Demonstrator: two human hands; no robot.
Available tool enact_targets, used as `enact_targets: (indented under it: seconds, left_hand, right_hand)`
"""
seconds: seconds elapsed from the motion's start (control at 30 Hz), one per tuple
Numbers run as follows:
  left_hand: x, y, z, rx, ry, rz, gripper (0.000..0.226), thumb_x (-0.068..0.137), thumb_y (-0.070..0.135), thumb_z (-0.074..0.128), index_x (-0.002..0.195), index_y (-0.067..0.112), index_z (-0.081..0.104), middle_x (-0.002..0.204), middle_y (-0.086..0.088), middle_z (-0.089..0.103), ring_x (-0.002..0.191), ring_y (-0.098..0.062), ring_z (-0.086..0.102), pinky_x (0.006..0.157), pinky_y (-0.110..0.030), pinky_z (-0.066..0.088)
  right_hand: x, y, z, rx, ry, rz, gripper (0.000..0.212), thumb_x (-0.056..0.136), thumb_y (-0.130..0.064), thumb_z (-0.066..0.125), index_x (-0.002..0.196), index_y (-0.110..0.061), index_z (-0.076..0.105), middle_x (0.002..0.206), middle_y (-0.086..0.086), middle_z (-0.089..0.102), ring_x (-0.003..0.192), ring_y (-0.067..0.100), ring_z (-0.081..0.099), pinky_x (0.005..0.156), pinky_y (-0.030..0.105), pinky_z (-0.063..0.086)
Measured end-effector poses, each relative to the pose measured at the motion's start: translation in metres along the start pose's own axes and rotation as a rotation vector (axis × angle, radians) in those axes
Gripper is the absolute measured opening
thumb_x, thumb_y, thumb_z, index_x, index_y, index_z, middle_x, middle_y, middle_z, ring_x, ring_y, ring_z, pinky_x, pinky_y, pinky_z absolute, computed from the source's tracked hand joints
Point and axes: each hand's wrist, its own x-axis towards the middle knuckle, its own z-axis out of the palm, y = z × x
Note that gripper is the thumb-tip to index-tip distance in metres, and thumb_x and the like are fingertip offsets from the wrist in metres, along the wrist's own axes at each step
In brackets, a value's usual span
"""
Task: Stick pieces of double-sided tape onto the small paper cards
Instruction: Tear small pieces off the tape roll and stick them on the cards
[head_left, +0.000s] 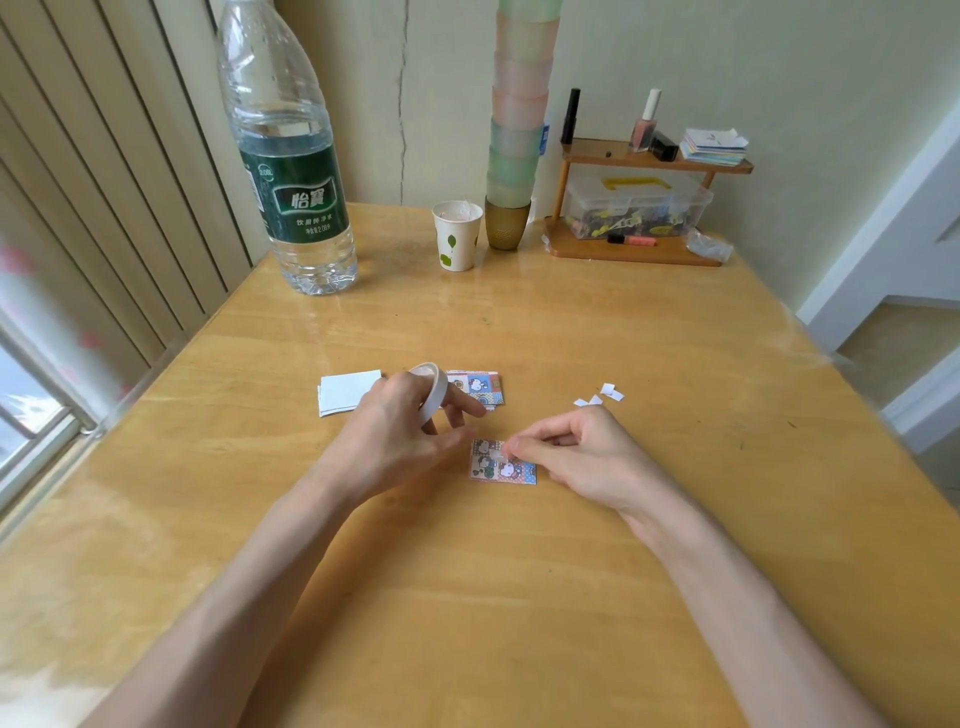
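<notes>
water bottle (291, 156): cap cut off by top edge.
cup stack (517, 130): top likewise cut off.
tape roll (436, 396): lower part behind left grip (400, 431).
card pile (480, 387): left end hidden by tape roll.
tape piece (501, 456): blurred at right grip (582, 457) fingertips.

One head-worn wide-angle view looks forward and down, close over the wooden table (519, 597).

Glossy wooden table (519, 597) sits in a corner, pale cream wall (675, 62) behind w/ a crack running down it. Window (26, 395) at left gives daylight, beige vertical slats (104, 182) beside it. At right, a white door frame (883, 249) & tan floor (893, 335).
</notes>
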Motion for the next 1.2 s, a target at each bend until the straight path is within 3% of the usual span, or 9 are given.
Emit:
enact_targets:
  seconds: [0.1,0.2,0.37,0.47,0.6,0.7,0.83,1.2]
  left_hand:
    - [0.001,-0.001,0.000,0.000,-0.009,0.001,0.016,0.086,0.021,0.083,0.095,0.034,0.079,0.084,0.019,0.069,0.062,-0.015,0.063,0.061,-0.020,0.049]
    - [0.001,-0.001,0.001,0.005,-0.013,0.015,0.017,0.086,0.020,0.082,0.095,0.034,0.079,0.086,0.022,0.068,0.062,-0.014,0.063,0.060,-0.015,0.046]
    - [0.000,0.001,0.002,0.006,-0.016,0.028,0.017,0.085,0.019,0.081,0.094,0.033,0.079,0.085,0.024,0.067,0.062,-0.012,0.063,0.061,-0.014,0.046]
    - [-0.001,0.000,0.004,0.003,-0.031,0.032,0.016,0.084,0.023,0.083,0.093,0.034,0.079,0.081,0.021,0.067,0.062,-0.007,0.062,0.062,-0.013,0.045]
    - [-0.002,0.003,0.009,0.015,-0.054,0.020,0.014,0.083,0.025,0.085,0.092,0.034,0.078,0.076,0.018,0.068,0.062,-0.006,0.063,0.062,-0.017,0.047]
    - [-0.004,0.006,0.016,0.012,-0.025,0.020,0.011,0.083,0.029,0.086,0.088,0.033,0.077,0.075,0.015,0.068,0.061,-0.003,0.060,0.060,-0.014,0.043]
    - [-0.006,0.006,0.025,0.050,-0.003,0.012,0.011,0.083,0.040,0.084,0.089,0.034,0.076,0.076,0.014,0.067,0.068,-0.001,0.060,0.067,-0.026,0.051]
    - [-0.004,0.005,0.028,0.013,0.004,-0.049,0.012,0.082,0.035,0.085,0.090,0.031,0.077,0.075,0.012,0.068,0.070,-0.001,0.063,0.075,-0.035,0.056]
  right_hand:
    - [0.001,-0.001,0.004,-0.033,0.009,0.007,0.009,0.091,-0.028,0.080,0.086,-0.022,0.084,0.076,-0.006,0.077,0.061,-0.004,0.058,0.062,0.008,0.043]
    - [0.002,0.000,0.006,-0.046,0.019,-0.006,0.009,0.089,-0.031,0.081,0.083,-0.025,0.084,0.089,0.004,0.079,0.073,0.005,0.063,0.074,0.021,0.048]
    - [0.007,0.006,0.010,-0.095,0.044,-0.048,0.008,0.088,-0.036,0.079,0.081,-0.037,0.082,0.097,0.020,0.074,0.074,0.013,0.057,0.073,0.033,0.046]
    - [0.009,0.008,0.011,-0.111,0.056,-0.050,0.009,0.088,-0.035,0.078,0.081,-0.039,0.081,0.084,0.019,0.073,0.070,0.013,0.055,0.070,0.032,0.045]
    - [0.006,0.005,0.010,-0.145,0.071,-0.034,0.013,0.089,-0.030,0.077,0.076,-0.031,0.082,0.064,-0.001,0.053,0.060,0.013,0.043,0.060,0.027,0.036]
    - [0.002,0.002,0.009,-0.168,0.070,-0.025,0.014,0.089,-0.028,0.076,0.076,-0.029,0.081,0.061,-0.003,0.046,0.057,0.012,0.037,0.054,0.025,0.032]
    - [0.000,0.000,0.008,-0.179,0.073,-0.025,0.017,0.090,-0.027,0.074,0.075,-0.032,0.081,0.061,-0.003,0.045,0.056,0.012,0.036,0.052,0.024,0.030]
    - [0.000,-0.001,0.010,-0.154,0.080,-0.029,0.014,0.089,-0.029,0.075,0.077,-0.029,0.082,0.059,-0.004,0.045,0.056,0.012,0.036,0.054,0.026,0.030]
